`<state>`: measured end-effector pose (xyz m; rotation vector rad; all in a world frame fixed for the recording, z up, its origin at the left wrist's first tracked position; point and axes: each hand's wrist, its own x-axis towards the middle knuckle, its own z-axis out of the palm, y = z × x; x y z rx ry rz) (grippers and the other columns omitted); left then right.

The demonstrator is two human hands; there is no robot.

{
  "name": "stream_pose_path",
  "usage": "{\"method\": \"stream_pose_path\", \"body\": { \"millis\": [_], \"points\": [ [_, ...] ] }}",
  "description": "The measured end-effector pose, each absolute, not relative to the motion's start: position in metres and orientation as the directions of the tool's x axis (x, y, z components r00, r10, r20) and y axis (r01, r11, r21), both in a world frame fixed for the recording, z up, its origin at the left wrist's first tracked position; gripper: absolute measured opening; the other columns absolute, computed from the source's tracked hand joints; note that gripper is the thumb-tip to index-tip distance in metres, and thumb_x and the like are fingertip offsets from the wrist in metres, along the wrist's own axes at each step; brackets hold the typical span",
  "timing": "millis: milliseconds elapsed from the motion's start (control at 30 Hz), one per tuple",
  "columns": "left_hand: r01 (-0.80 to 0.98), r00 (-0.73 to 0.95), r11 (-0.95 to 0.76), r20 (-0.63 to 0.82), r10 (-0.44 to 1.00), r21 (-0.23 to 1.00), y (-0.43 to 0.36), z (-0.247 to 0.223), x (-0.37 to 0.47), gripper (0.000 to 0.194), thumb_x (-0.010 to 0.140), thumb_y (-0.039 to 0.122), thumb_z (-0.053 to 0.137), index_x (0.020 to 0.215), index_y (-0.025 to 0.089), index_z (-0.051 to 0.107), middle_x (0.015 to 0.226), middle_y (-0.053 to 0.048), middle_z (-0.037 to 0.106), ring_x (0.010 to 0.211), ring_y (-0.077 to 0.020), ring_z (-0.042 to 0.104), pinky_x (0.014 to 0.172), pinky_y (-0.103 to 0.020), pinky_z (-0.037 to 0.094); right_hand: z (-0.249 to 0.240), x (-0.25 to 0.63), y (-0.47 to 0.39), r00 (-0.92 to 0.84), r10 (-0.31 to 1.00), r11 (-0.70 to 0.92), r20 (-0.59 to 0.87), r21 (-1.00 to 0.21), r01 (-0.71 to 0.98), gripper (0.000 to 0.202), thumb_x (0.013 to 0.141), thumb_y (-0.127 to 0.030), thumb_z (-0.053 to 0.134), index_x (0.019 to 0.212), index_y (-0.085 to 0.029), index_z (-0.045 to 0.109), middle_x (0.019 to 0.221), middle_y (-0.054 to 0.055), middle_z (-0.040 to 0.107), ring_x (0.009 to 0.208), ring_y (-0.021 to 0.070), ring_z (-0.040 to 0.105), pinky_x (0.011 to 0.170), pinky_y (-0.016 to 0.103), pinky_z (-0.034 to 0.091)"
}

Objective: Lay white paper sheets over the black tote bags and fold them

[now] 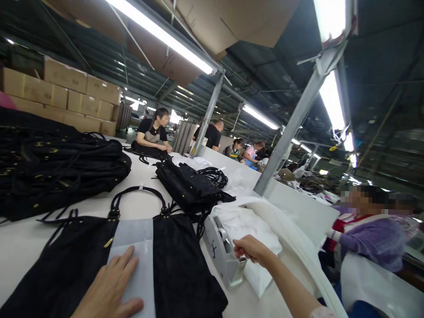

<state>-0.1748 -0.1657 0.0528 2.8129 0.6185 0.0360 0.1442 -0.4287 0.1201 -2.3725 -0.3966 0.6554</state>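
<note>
White table (17,249): left hand (112,290) flat on paper (134,253); right hand (248,248) perhaps pinching tape.

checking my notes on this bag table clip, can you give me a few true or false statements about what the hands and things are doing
1. The left hand lies flat on a white paper strip across a black bag. True.
2. The right hand holds scissors. False: it is at a grey tape dispenser.
3. A pile of black bags sits at far left of the table. True.
4. The black bag under the left hand has no handles. False: two looped handles show.
</note>
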Motion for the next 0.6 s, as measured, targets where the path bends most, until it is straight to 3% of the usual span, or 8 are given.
{"method": "stream_pose_path", "body": {
  "millis": [200,400,600],
  "points": [
    [0.418,0.903,-0.881,0.002,0.429,0.223,-0.168,0.061,-0.177,0.074,0.075,0.048,0.057,0.141,0.014,0.050,0.156,-0.015,0.030,0.137,-0.0370,0.039,0.111,-0.051,0.031,0.145,0.135,-0.436,0.815,0.434,-0.747,-0.385,-0.660,0.086,0.018,0.063,-0.023,0.059,0.047,-0.017,0.052,0.039,-0.006,0.034,0.038,0.0053,0.022,0.040,0.022,0.011],
    [0.416,0.905,-0.887,-0.001,0.424,0.203,-0.172,0.075,-0.176,0.069,0.075,0.048,0.058,0.137,0.017,0.055,0.155,-0.014,0.035,0.135,-0.0383,0.040,0.109,-0.053,0.030,0.122,0.105,-0.480,0.849,0.416,-0.687,-0.325,-0.724,0.060,0.013,0.063,-0.030,0.056,0.057,-0.018,0.054,0.054,-0.003,0.045,0.045,0.0067,0.027,0.044,0.024,0.011],
    [0.459,0.887,-0.866,-0.045,0.460,0.198,-0.176,0.076,-0.183,0.072,0.080,0.048,0.060,0.142,0.014,0.048,0.153,-0.023,0.034,0.141,-0.0374,0.033,0.116,-0.050,0.025,0.069,0.077,-0.497,0.848,0.416,-0.731,-0.328,-0.675,0.098,0.021,0.055,-0.028,0.061,0.040,-0.020,0.047,0.042,-0.001,0.038,0.043,0.0088,0.028,0.047,0.027,0.014]
  ]
}}
